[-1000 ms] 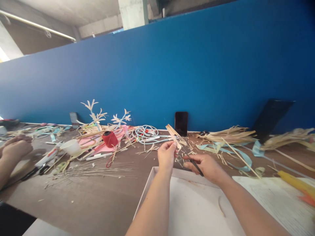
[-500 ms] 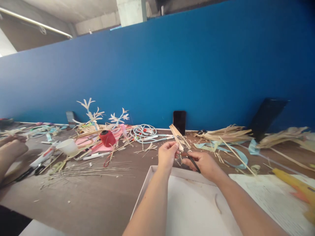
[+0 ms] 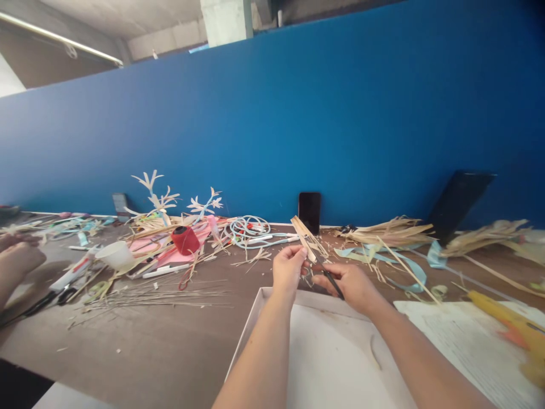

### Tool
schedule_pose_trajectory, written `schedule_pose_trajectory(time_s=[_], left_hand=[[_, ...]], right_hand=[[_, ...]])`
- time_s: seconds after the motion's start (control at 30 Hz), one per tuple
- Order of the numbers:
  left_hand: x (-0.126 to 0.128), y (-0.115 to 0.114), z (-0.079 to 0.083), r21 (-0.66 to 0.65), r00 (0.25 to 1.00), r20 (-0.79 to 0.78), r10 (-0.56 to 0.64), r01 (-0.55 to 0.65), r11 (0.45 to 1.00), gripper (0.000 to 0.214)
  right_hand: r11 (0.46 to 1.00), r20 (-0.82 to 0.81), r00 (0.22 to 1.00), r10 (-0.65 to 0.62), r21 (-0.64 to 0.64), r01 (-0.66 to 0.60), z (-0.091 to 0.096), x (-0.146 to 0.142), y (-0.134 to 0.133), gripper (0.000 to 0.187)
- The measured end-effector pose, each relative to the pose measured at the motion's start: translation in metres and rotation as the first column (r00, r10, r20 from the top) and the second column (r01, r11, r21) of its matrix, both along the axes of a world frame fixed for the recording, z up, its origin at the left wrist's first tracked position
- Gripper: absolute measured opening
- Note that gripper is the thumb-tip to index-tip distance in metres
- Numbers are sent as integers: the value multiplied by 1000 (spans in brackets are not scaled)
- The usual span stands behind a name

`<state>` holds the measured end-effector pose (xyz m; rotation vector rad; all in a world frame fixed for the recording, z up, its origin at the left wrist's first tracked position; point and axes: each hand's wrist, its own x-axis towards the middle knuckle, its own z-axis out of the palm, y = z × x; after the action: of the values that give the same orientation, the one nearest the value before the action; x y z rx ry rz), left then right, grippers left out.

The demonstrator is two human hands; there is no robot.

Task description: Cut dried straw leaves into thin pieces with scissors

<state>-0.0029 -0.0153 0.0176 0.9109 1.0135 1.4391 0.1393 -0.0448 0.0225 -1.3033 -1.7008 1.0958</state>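
My left hand (image 3: pixel 288 268) pinches the lower end of a flat tan straw strip (image 3: pixel 301 232) that points up and away toward the blue wall. My right hand (image 3: pixel 349 284) is closed round a pair of black-handled scissors (image 3: pixel 331 279), with the blades at the strip just beside my left fingers. Both hands hover over the far edge of a shallow white box lid (image 3: pixel 255 324). Small straw cuttings lie on the brown table (image 3: pixel 162 335) under the hands.
Left of me another person's hands (image 3: pixel 17 258) rest on the table near black scissors (image 3: pixel 38 303). A red thread spool (image 3: pixel 184 240), white cup (image 3: pixel 114 254), coiled cable (image 3: pixel 251 230), dark phone (image 3: pixel 309 211), straw bundles (image 3: pixel 387 232), pale blue ribbon (image 3: pixel 400 262) and yellow glue gun (image 3: pixel 508 324) lie about.
My hands have stayed nearly in place, with the scissors worked slightly closer to my left fingers. The view has shifted a little to the right, and the other person's hands have slid further left.
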Motion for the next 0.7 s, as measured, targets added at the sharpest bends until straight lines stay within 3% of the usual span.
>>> schedule_pose_trajectory(time_s=[0.3,0.7], left_hand=[[-1,2,3,27,991,30,128,-129,991,22],[1,2,0,37,998,-13,59,-58,998,23]], right_hand=[[1000,40,999,12,-15,-12,-1,-2,0,37],[996,-22,996,91,-24,-91,7,-2,-3,42]])
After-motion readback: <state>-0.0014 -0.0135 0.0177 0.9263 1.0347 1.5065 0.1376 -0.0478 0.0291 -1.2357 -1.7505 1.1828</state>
